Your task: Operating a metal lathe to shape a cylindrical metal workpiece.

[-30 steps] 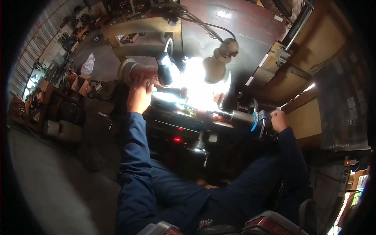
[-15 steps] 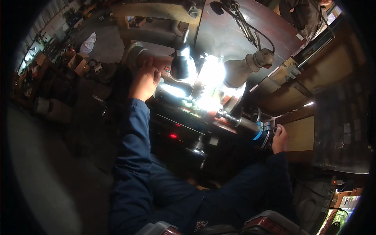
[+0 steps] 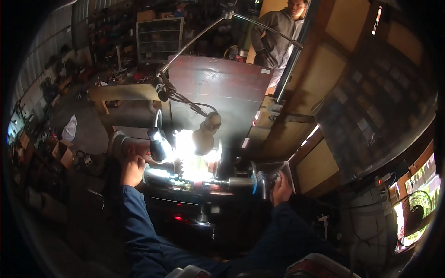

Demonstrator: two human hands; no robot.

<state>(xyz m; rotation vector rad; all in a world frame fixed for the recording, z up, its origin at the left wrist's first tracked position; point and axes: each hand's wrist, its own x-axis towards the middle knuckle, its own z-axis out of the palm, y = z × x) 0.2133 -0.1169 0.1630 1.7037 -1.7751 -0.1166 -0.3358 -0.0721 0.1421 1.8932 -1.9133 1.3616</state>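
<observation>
1. We had our left hand (image 3: 132,169) at the reddish machine housing (image 3: 138,147), left of the beige lamp (image 3: 204,140); its fingers were bent and close together, but we could not tell whether they gripped.
2. We had our right hand (image 3: 281,189) by the end of the steel cylinder (image 3: 241,183), below and right of the lamp; its fingers were curled, and what they pinched was hidden from us.
3. Far left of the lamp we saw a brown carton (image 3: 62,153), its contents too dark to make out.
4. Well below the lamp, our clear-edged case (image 3: 315,266) showed red inside.
</observation>
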